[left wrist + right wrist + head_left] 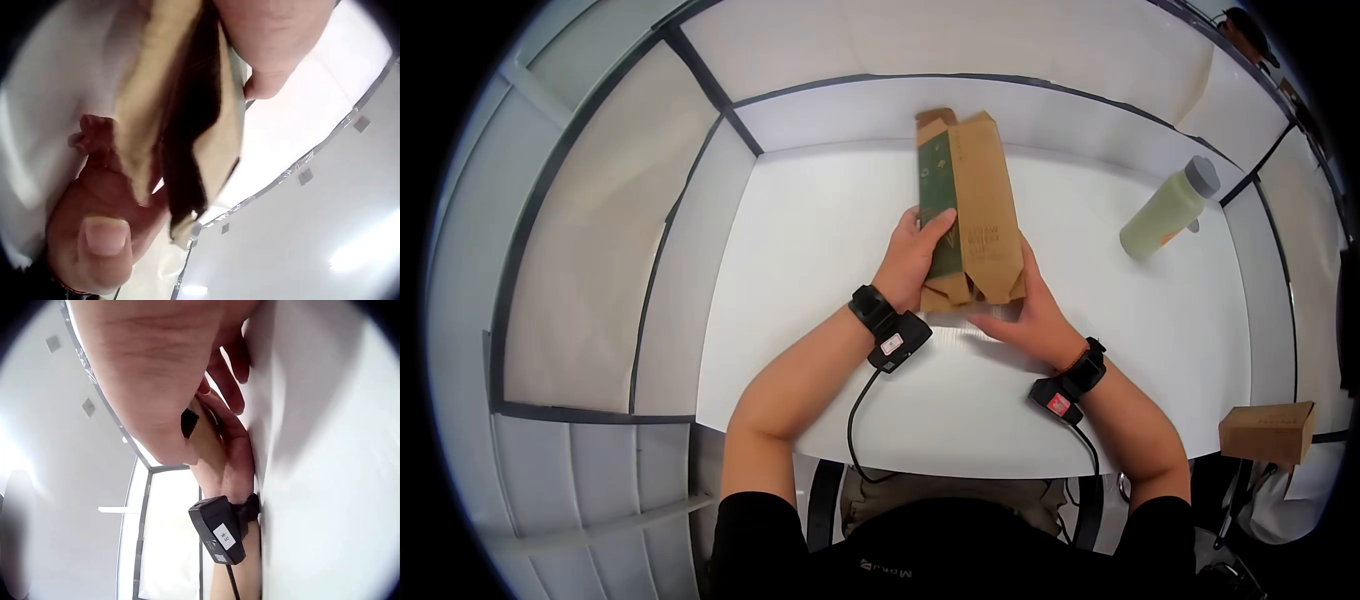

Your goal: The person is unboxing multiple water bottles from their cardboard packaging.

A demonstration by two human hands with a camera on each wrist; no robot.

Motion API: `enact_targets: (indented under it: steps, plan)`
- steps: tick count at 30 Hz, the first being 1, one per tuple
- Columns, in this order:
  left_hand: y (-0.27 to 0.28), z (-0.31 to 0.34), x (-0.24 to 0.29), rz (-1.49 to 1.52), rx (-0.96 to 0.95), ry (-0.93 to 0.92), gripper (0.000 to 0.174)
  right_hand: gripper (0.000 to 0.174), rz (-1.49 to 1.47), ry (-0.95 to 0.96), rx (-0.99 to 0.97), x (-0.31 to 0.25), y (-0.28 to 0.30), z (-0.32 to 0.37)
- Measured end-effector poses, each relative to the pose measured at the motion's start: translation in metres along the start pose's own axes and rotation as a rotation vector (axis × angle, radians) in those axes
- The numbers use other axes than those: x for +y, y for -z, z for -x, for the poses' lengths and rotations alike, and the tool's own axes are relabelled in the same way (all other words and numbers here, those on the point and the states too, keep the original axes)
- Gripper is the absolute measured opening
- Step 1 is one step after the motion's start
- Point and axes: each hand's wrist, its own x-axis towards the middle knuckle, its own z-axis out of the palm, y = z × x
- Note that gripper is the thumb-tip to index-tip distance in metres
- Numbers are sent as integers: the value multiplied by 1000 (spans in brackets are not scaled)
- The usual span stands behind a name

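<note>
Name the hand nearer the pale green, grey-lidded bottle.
Right. The right hand is left of the bottle, beside the brown and green cardboard box; the left hand, farther left, grips the box's other side.

A brown cardboard box is partly hidden by the near bare right hand and held by the far bare left hand, at whose wrist a black box-shaped camera is worn.

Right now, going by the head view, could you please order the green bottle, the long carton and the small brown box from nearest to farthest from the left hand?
1. Long carton: nearest, gripped by the left hand along its left side.
2. Green bottle: to the right, on the table.
3. Small brown box: farthest, by the table's near right corner.
</note>
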Motion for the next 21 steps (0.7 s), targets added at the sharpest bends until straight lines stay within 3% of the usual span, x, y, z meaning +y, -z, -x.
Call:
enact_targets:
  steps: [3, 8, 11, 13, 18, 21]
  plan:
    - [-4, 4, 7, 25, -28, 34, 59, 108, 3, -117, -14, -4, 4, 1]
    - [-1, 0, -5, -58, -93, -17, 67, 89, -139, -10, 120, 3, -3, -2]
    - [1, -3, -10, -142, -170, -26, 79, 80, 145, -8, 220, 8, 5, 0]
    - [-1, -1, -10, -152, -143, -30, 85, 75, 161, -49, 241, 7, 8, 2]
    - [2, 1, -8, -235, -201, -39, 75, 67, 461, 31, 171, 5, 11, -4]
    - [4, 2, -6, -173, -238, -43, 70, 68, 412, -47, 90, 1, 9, -2]
